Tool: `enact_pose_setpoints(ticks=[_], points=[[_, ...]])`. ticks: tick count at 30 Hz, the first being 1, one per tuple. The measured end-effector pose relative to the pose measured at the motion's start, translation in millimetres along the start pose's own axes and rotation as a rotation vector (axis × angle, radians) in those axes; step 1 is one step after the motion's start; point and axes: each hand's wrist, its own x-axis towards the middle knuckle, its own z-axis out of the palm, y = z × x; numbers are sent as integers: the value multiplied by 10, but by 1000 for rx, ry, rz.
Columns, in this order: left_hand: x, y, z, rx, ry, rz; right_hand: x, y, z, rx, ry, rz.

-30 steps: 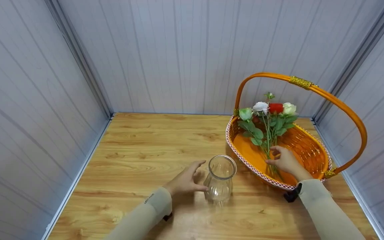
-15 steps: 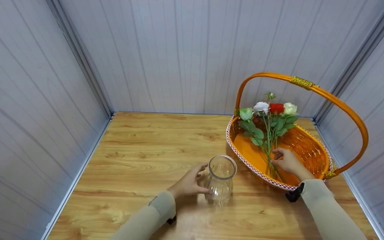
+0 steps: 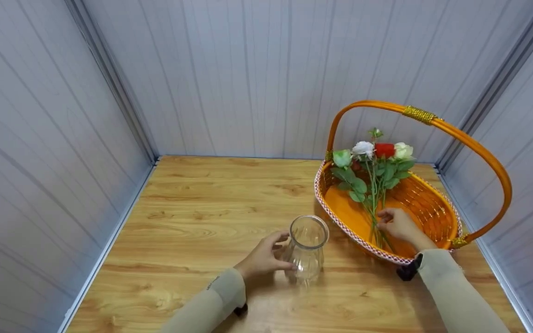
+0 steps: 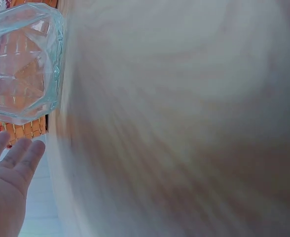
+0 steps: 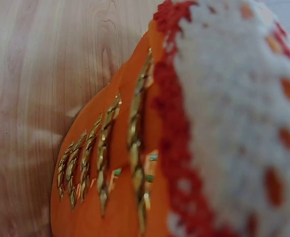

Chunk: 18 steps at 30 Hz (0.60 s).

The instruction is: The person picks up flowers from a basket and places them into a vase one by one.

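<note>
A clear glass vase stands upright on the wooden table. Just to its left is my left hand, thumb overlapping the vase's lower front and fingers reaching along its far side. In the left wrist view, the fingers are fairly straight, with a gap between them and the glass. My right hand is low inside the orange basket, thumb and index fingertips pinching at the stems of a loose bunch of roses. White, red and pale green blooms lean toward the back rim.
The oval basket has a checked red-and-white rim and a tall arched handle rising over its right side. In the right wrist view its woven side fills much of the picture. Panelled walls enclose the table.
My left hand has moved right, up to the vase, its thumb now overlapping the glass. The right hand's fingers have drawn closer together at the stems. The roses and basket have stayed put.
</note>
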Motion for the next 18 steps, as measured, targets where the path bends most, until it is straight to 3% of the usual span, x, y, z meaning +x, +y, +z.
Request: enact_pose_setpoints(ticks=[8,18], points=[[-4,8,61,-73,-8,26,17,28,14,10,-9,18],[1,46,110,-47,20,38,44,97,34,11,-38,27]])
